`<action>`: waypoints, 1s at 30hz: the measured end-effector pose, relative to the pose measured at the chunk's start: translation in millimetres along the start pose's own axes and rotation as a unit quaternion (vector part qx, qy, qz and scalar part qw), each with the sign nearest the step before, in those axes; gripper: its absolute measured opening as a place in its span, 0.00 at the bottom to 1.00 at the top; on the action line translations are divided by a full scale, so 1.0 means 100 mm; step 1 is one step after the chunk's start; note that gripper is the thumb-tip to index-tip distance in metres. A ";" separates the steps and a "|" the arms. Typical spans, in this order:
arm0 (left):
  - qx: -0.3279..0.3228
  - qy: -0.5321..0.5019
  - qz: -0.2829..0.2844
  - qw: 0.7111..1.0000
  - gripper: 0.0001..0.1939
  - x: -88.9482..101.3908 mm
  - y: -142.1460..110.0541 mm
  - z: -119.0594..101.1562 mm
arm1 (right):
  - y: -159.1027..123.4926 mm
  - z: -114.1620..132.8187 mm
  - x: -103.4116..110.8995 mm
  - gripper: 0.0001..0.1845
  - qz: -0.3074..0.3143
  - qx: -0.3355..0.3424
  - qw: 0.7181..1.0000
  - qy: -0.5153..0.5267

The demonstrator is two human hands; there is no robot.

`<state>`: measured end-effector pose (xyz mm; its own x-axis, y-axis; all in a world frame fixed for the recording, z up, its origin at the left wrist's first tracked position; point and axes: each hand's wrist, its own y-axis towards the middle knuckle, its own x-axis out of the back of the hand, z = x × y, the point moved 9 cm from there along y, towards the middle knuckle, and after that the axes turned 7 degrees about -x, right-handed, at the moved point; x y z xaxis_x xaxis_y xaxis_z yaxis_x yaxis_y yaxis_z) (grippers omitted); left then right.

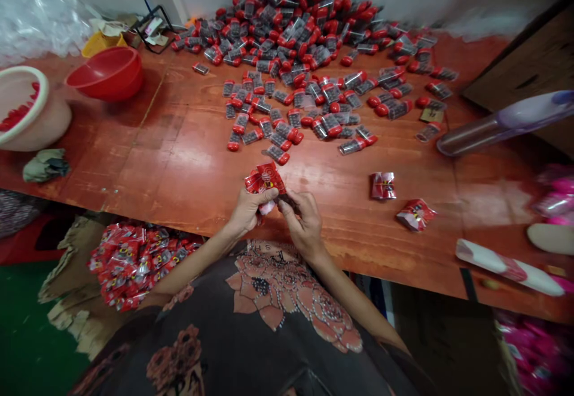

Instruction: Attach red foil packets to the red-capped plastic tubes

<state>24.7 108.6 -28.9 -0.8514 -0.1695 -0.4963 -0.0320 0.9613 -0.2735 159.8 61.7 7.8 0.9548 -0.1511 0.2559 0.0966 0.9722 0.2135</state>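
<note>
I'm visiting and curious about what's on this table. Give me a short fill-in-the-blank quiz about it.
The left hand and right hand together hold ____ red foil packet.
Two more red foil packets lie on the wooden table to the ____ of the hands.
The clear tubes in the large pile have ____ caps.

Missing words: one; right; red.

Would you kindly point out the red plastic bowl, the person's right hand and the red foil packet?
red plastic bowl (104,68): head view, on its inner wall.
right hand (305,225): head view, on its back.
red foil packet (269,176): head view, on its printed face.
</note>
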 end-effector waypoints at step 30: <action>0.060 0.002 -0.022 0.998 0.14 0.24 -0.06 0.24 | 0.01 -0.68 -0.16 0.07 0.037 -0.315 0.921 0.227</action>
<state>17.1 93.2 -59.1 -0.8525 -0.2092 -0.4790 -0.0062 0.9204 -0.3908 163.9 76.9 -59.8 0.9708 -0.1280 -0.2029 0.0332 0.9093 -0.4147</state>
